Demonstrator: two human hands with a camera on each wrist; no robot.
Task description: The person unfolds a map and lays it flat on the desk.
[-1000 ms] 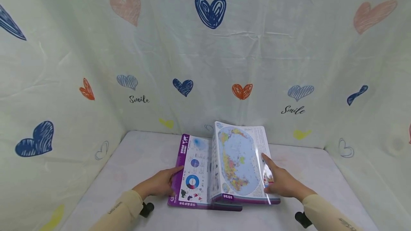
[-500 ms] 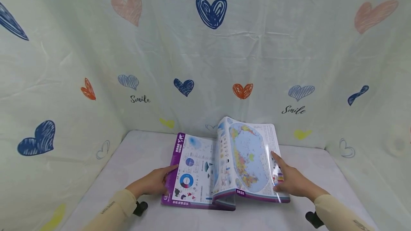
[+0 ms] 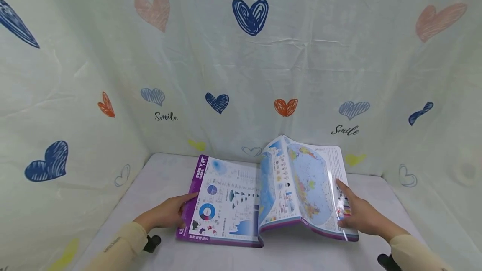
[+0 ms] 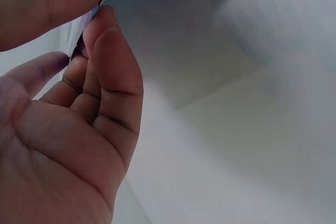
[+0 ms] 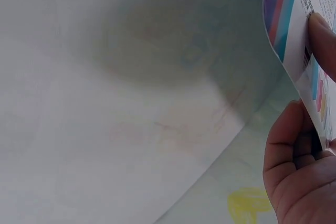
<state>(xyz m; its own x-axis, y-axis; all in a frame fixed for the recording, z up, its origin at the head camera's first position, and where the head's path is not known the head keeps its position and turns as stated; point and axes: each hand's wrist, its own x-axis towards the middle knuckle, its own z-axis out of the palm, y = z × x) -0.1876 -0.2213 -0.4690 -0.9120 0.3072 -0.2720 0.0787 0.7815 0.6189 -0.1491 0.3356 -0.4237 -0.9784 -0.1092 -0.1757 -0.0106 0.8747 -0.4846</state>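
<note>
A glossy folded world map (image 3: 310,185) stands partly unfolded, its panels bent in a zigzag. The left panel has a purple border and small charts; an oval world map covers the right panel, and a raised fold lies between them. My left hand (image 3: 163,213) grips the purple left edge. In the left wrist view, its fingers (image 4: 118,66) curl behind the sheet with the thumb across the front. On the opposite side, my right hand (image 3: 363,216) pinches the right edge. The right wrist view shows its thumb on the printed face and curled fingers (image 5: 283,145) behind.
The map is over a white-covered table (image 3: 293,256). A pale curtain (image 3: 241,62) printed with hearts and "Smile" rises at the back and both sides. Beige sleeves (image 3: 122,244) cover the forearms, with a dark wrist device (image 3: 152,244) by the left one.
My hands have moved apart, the left one leftward and the right one rightward. The map has spread wider, showing more of its left panel and the panel beside the raised fold.
</note>
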